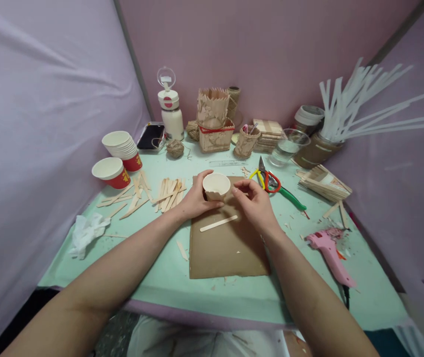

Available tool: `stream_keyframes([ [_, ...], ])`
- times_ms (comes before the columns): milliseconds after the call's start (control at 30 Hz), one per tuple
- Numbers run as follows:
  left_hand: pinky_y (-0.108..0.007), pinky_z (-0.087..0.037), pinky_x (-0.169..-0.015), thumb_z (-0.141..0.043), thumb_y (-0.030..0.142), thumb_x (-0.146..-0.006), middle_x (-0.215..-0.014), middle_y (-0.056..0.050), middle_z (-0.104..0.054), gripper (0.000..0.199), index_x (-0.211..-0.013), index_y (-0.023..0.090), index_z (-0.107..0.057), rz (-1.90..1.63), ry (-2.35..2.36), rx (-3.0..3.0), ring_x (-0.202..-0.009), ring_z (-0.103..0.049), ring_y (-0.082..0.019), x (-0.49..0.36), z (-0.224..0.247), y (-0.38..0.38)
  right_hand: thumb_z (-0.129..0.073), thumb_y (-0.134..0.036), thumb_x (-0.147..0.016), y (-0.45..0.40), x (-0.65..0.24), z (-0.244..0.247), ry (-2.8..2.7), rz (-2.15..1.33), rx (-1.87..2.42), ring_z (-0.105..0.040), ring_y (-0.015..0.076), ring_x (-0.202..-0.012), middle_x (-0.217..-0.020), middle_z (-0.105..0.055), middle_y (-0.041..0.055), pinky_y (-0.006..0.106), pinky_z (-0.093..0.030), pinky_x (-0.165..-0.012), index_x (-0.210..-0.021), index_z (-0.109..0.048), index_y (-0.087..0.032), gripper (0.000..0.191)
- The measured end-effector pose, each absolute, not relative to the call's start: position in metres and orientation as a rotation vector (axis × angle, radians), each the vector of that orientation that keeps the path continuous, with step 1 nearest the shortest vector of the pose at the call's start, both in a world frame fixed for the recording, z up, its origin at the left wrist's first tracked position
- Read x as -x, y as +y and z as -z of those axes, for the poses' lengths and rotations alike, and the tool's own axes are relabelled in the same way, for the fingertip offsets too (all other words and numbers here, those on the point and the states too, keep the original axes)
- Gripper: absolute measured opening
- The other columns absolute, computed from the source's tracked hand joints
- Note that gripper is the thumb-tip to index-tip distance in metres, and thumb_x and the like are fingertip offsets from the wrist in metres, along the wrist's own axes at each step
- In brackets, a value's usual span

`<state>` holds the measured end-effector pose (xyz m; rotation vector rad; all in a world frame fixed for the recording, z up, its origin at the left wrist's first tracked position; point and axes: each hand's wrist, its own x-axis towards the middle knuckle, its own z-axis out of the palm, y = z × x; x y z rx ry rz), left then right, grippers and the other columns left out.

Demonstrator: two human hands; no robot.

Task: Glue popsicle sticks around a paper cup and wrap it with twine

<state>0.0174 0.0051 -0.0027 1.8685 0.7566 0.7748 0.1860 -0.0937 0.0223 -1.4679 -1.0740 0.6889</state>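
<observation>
A paper cup (216, 187) with wooden pieces around its lower outside stands upright over the back of a brown cardboard sheet (230, 253). Wrapped around the cup's left side is my left hand (199, 197), thumb near its base. My right hand (253, 201) is at the cup's right side, thumb and forefinger pinched together; whatever is between them is too small to make out. One flat wooden stick (218, 223) lies on the cardboard in front of the cup.
Wooden sticks (170, 193) and red-and-white paper cups (111, 172) are on the left. Pliers with green handles (291, 198), scissors (271, 182) and a pink glue gun (333, 255) lie to the right. Behind stand a bottle (172, 116), stick-covered containers (216, 138) and a water bowl (284, 152).
</observation>
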Motion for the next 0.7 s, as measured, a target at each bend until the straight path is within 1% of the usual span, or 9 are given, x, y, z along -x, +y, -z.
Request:
stream_keyframes([
  [167,-0.053,-0.033,-0.118,-0.092,0.038,-0.057,-0.150,-0.018,-0.037,0.115,-0.150,0.021,-0.026,-0.694,0.735,-1.917,-0.140,-0.041,-0.038,-0.013,0.005,0.009,-0.067,-0.047,-0.079,-0.088,-0.191,-0.016,-1.069,-0.655,1.474,-0.062,0.0188,-0.083,-0.096,-0.068,0.0057,0.034,-0.052,-0.077,-0.092,-0.062,-0.020,0.030],
  [267,-0.053,-0.030,-0.120,-0.092,0.035,-0.058,-0.153,-0.017,-0.037,0.120,-0.154,0.023,-0.020,-0.609,0.714,-1.936,-0.143,-0.038,-0.038,-0.008,0.003,0.015,-0.065,-0.046,-0.079,-0.084,-0.195,-0.011,-1.051,-0.634,1.459,-0.063,0.0188,-0.084,-0.097,-0.068,0.0059,0.033,-0.053,-0.074,-0.092,-0.061,-0.021,0.028],
  [400,-0.050,-0.036,-0.118,-0.087,0.033,-0.066,-0.152,-0.016,-0.041,0.117,-0.156,0.025,-0.013,-0.502,0.602,-1.870,-0.141,-0.046,-0.034,-0.004,0.001,0.023,-0.061,-0.044,-0.080,-0.078,-0.200,-0.005,-1.085,-0.578,1.505,-0.062,0.0181,-0.082,-0.095,-0.068,0.0059,0.033,-0.054,-0.074,-0.089,-0.059,-0.021,0.024],
  [467,-0.048,-0.036,-0.118,-0.086,0.033,-0.066,-0.149,-0.017,-0.045,0.114,-0.154,0.022,-0.014,-0.521,0.579,-1.851,-0.139,-0.048,-0.032,-0.004,0.001,0.025,-0.060,-0.041,-0.080,-0.076,-0.202,-0.004,-1.099,-0.552,1.525,-0.062,0.0179,-0.081,-0.092,-0.068,0.0054,0.033,-0.053,-0.075,-0.086,-0.059,-0.020,0.021],
  [533,-0.048,-0.039,-0.116,-0.085,0.034,-0.067,-0.142,-0.016,-0.052,0.112,-0.153,0.021,-0.015,-0.527,0.575,-1.825,-0.136,-0.052,-0.031,-0.005,0.002,0.026,-0.060,-0.037,-0.081,-0.075,-0.203,-0.004,-1.116,-0.527,1.543,-0.062,0.0173,-0.080,-0.088,-0.068,0.0043,0.032,-0.052,-0.076,-0.084,-0.060,-0.020,0.017],
  [600,-0.048,-0.041,-0.114,-0.085,0.035,-0.067,-0.137,-0.015,-0.057,0.112,-0.153,0.022,-0.014,-0.527,0.578,-1.789,-0.131,-0.056,-0.030,-0.006,0.002,0.026,-0.058,-0.034,-0.083,-0.075,-0.204,-0.006,-1.157,-0.506,1.576,-0.061,0.0164,-0.079,-0.086,-0.068,0.0033,0.031,-0.051,-0.076,-0.083,-0.060,-0.020,0.014],
  [700,-0.048,-0.043,-0.113,-0.087,0.033,-0.063,-0.132,-0.014,-0.060,0.116,-0.152,0.022,-0.013,-0.544,0.575,-1.730,-0.128,-0.058,-0.030,-0.007,0.001,0.025,-0.056,-0.027,-0.084,-0.079,-0.208,-0.012,-1.276,-0.499,1.641,-0.061,0.0153,-0.079,-0.086,-0.069,0.0033,0.029,-0.049,-0.077,-0.084,-0.063,-0.018,0.012],
])
